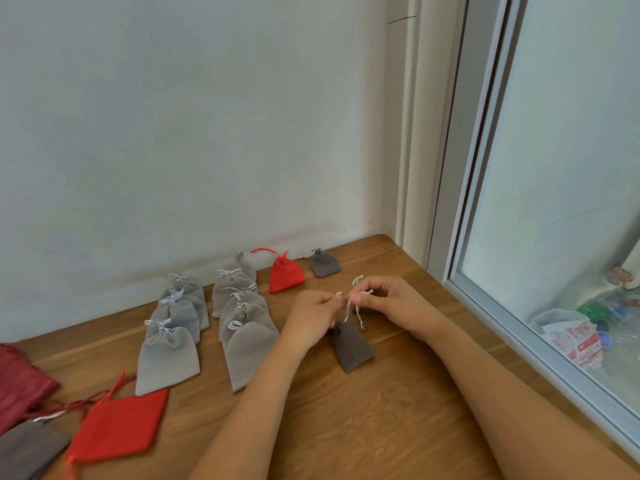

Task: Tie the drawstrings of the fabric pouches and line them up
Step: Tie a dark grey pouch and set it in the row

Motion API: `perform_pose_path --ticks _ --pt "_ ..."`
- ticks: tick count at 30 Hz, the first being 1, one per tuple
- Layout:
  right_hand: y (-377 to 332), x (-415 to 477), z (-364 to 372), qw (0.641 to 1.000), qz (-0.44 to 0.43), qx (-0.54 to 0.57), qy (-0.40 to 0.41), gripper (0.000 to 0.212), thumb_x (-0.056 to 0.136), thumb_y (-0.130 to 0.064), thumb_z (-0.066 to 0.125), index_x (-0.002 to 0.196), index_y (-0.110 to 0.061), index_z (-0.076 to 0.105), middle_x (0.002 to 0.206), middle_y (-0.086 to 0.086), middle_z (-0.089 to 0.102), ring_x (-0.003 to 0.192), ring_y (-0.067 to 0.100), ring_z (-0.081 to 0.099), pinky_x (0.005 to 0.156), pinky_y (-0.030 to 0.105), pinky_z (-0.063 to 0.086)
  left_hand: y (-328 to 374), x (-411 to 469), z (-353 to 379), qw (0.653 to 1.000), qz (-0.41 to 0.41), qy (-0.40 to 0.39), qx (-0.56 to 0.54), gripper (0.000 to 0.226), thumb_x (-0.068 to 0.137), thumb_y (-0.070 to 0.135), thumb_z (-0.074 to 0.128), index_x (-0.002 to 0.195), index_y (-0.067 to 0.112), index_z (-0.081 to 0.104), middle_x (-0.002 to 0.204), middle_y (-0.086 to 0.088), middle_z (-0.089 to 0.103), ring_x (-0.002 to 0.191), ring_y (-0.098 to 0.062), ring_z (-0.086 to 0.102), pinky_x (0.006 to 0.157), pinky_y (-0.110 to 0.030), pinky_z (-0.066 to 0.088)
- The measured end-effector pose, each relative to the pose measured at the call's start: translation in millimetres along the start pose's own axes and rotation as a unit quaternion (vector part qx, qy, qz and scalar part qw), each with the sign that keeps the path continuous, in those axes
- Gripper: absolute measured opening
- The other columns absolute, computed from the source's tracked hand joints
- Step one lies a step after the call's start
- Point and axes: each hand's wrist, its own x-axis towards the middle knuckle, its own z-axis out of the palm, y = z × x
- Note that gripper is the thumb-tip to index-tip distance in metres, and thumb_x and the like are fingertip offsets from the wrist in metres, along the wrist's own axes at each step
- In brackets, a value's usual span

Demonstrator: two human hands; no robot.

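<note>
A small dark grey pouch (354,348) lies on the wooden table (346,427) with its gathered neck lifted toward my hands. My left hand (310,320) pinches one white drawstring end, and my right hand (391,303) pinches the other white drawstring (358,315) just above the pouch. Two rows of light grey pouches (169,355) (247,344) with tied bows lie to the left. A tied red pouch (285,275) and a small dark grey pouch (325,264) sit near the wall.
At the front left lie an open red pouch (119,427), a dark red pouch (20,386) and a brown-grey pouch (27,448). A white wall (194,133) runs behind the table. A window (561,202) borders the table's right edge.
</note>
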Motion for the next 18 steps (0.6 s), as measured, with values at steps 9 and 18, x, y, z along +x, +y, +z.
perform_pose_path --ticks 9,18 --pt "-6.7 1.6 8.9 0.999 -0.019 0.045 0.018 0.018 0.086 -0.016 0.066 0.094 0.000 0.071 0.079 -0.001 0.069 0.072 0.006 0.062 0.068 0.015 0.048 0.2 -0.7 -3.6 0.995 0.039 -0.088 0.017 0.036 0.089 0.025 0.065 0.053 0.026 0.068 0.071 -0.008 0.070 0.073 -0.010 0.067 0.070 -0.020 0.045" --pt "-9.7 -1.5 9.4 0.998 -0.012 0.002 0.060 0.018 0.079 -0.011 0.075 0.097 -0.016 0.075 0.090 -0.009 0.074 0.086 0.000 0.068 0.070 0.010 0.049 1.8 3.5 -10.8 0.985 -0.041 -0.024 -0.164 0.036 0.096 0.027 0.057 0.091 -0.006 0.070 0.067 -0.004 0.063 0.068 -0.017 0.056 0.083 -0.036 0.050"
